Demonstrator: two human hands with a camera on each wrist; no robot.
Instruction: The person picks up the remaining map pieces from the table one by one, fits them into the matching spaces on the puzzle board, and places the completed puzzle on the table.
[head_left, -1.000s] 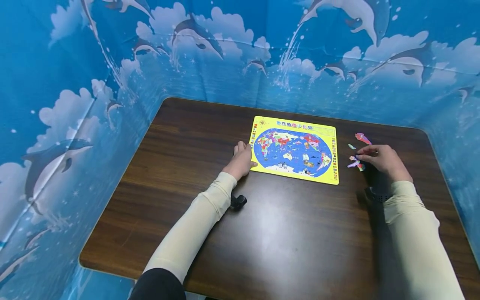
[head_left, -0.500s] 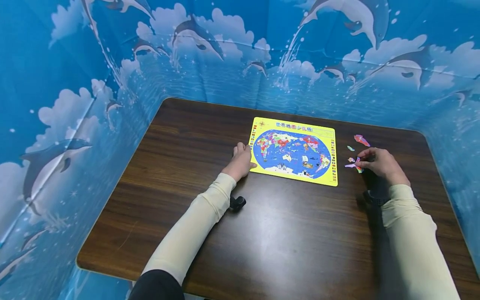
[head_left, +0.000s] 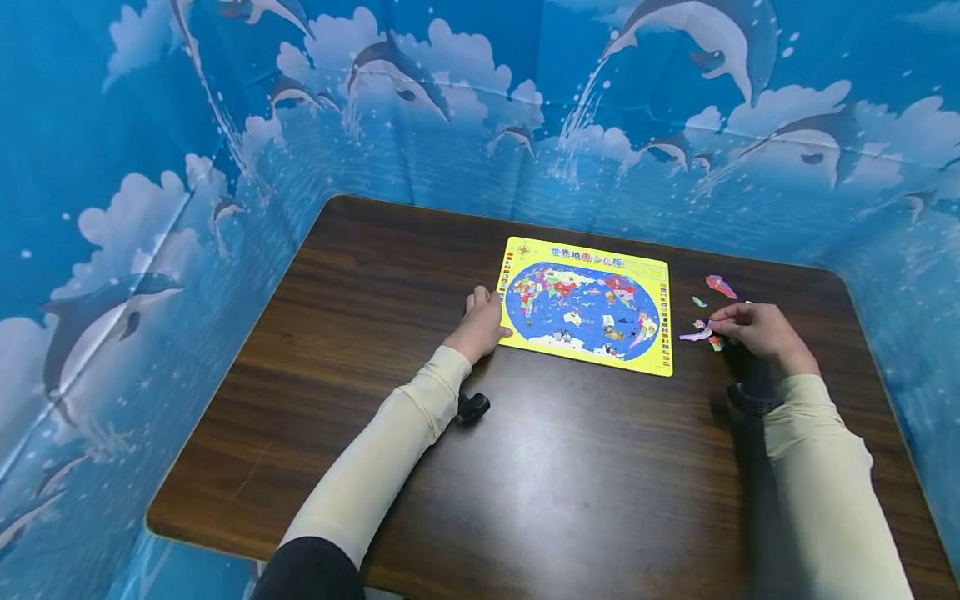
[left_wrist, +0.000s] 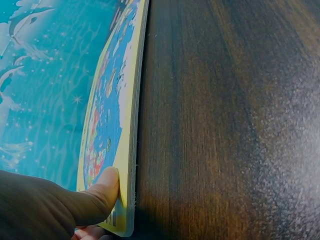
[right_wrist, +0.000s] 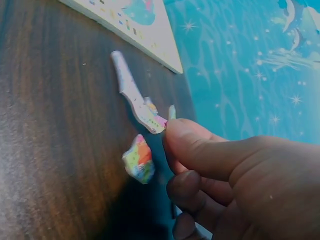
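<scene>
My left hand (head_left: 480, 323) grips the left edge of a yellow world map puzzle board (head_left: 592, 360), which lies flat on the table. In the left wrist view the thumb (left_wrist: 102, 192) presses on the board's corner, with the other fingers mostly hidden behind it. My right hand (head_left: 767, 333) pinches one end of a long lilac puzzle piece (right_wrist: 131, 95) between thumb and fingertips, right of the board. Close to it lie a multicoloured piece (right_wrist: 138, 159) and a small piece (head_left: 700, 324). A green sliver piece (head_left: 698, 302) and a red-pink piece (head_left: 721, 287) lie farther back.
The dark wooden table (head_left: 360, 275) has rounded corners and meets a blue dolphin-print curtain (head_left: 450, 158) at its back and sides. A black device (head_left: 473, 407) sits at the left wrist, and a black strap (head_left: 752, 402) circles the right one.
My right hand has closed its fingertips on the lilac piece and drawn it slightly left, toward the board. My left hand stays on the board's edge. The head view has shifted a little.
</scene>
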